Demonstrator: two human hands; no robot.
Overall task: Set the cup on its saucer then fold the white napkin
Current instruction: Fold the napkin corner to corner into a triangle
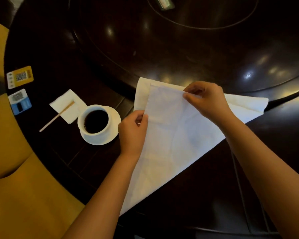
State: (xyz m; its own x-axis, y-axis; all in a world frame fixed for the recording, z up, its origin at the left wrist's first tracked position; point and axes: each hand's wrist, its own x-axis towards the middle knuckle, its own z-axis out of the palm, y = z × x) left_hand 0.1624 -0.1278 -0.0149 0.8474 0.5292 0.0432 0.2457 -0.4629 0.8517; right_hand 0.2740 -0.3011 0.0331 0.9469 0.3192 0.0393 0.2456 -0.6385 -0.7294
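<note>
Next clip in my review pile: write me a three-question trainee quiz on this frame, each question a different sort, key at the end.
1. True or false: the cup stands on its saucer.
2. Multiple choice: what does the wooden stir stick partly lie on? A) the saucer B) the small paper napkin C) the yellow card
3. Short answer: which hands have a grip on the white napkin?

Key
1. True; the cup holds a dark drink and sits on the saucer.
2. B
3. Both: the left hand pinches its left edge, and the right hand pinches the folded-over top edge.
</note>
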